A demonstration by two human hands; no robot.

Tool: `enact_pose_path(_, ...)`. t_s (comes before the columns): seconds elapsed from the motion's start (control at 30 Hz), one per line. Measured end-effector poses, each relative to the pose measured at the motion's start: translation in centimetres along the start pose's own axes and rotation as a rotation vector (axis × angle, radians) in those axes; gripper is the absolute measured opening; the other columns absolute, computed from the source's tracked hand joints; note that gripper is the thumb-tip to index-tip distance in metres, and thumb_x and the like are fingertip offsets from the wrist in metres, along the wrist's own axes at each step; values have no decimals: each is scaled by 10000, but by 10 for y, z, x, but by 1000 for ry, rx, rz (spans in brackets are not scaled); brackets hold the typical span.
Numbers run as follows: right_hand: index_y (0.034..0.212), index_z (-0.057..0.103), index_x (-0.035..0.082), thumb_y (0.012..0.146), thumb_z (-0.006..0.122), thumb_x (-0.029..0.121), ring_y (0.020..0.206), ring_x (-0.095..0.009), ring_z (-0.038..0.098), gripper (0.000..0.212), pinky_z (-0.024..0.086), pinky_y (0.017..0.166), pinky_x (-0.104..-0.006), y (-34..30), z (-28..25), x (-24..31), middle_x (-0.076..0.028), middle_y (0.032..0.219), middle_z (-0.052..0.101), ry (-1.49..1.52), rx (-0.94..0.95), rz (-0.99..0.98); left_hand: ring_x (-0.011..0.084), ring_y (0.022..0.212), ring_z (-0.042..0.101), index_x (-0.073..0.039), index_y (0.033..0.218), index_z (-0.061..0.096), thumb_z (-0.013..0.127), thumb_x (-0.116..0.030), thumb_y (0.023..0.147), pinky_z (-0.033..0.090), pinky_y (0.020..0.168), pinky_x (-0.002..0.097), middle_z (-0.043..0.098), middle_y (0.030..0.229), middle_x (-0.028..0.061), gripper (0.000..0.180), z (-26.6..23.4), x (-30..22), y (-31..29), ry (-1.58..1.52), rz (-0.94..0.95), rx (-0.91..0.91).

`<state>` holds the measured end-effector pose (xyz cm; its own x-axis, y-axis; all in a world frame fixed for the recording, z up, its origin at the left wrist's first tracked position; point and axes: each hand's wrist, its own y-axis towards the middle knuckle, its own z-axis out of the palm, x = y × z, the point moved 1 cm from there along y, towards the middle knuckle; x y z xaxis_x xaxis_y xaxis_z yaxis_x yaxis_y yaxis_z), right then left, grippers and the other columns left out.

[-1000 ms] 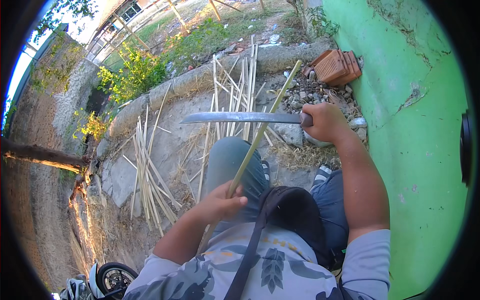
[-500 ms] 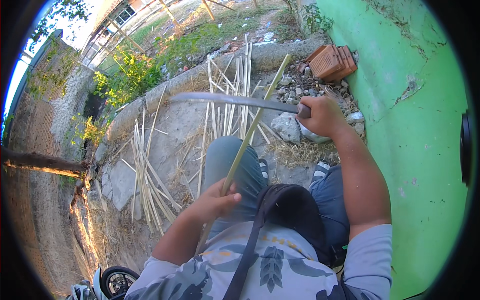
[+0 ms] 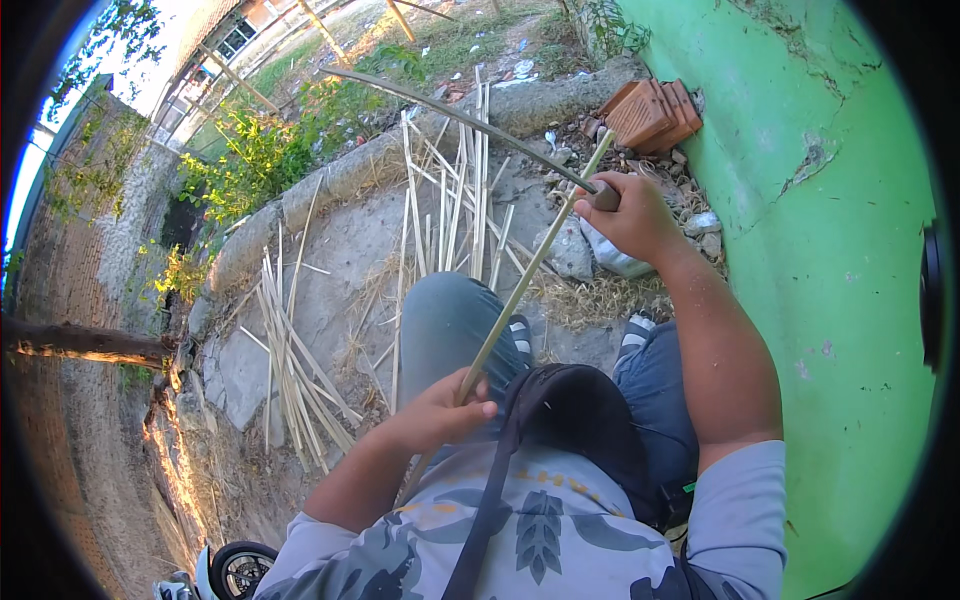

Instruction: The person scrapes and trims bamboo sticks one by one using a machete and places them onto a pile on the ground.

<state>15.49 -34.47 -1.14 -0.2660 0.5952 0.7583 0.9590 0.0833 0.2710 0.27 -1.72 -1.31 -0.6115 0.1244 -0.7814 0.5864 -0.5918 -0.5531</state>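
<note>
My left hand point(image 3: 447, 410) is closed around the lower part of a long, pale bamboo strip point(image 3: 541, 258), low over my left knee. The strip slants up and away to the right, and its lower end runs down beside my shirt. My right hand point(image 3: 630, 222) grips the brown handle of a machete point(image 3: 480, 125). The long, narrow blade points far left. Close to the handle it crosses the strip's upper part; whether the edge touches the strip, I cannot tell.
Split bamboo strips lie in one pile point(image 3: 296, 370) at the left and another point(image 3: 460, 200) ahead. A green wall point(image 3: 800, 300) stands close on my right. Roof tiles point(image 3: 650, 115) and stones point(image 3: 570, 255) lie beside it. A low concrete kerb point(image 3: 330, 180) runs across the far side.
My right hand has risen slightly, and the machete's tip has swung up and away. The bamboo strip's upper end has tilted right, with my left hand shifting a little right.
</note>
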Motion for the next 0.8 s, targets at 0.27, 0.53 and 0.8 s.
enact_pose_path(0.27,906,713,19,784,777,252,690,-331,693,272,527,636,-412,-2,3,-1,-168,751,695,39,-92,-60,57,490,298,-132,1107,409,652,-195,990,216,446,251,357,657,-62,277,5,1,0,45,-25,35)
enact_pose_path(0.53,890,696,17,774,774,237,686,-346,681,261,518,627,-419,-2,1,-1,-164,737,684,11,-33,-32,60,518,306,-141,1218,405,518,-268,1061,225,449,243,386,758,-38,231,7,1,-4,-34,-72,-71)
enact_pose_path(0.8,899,700,24,764,778,225,691,-354,683,254,524,635,-425,-3,1,1,-166,739,685,-46,-52,-99,55,522,292,-150,1094,432,482,-320,1073,245,448,235,368,753,-46,178,-4,-1,2,-74,-26,-80)
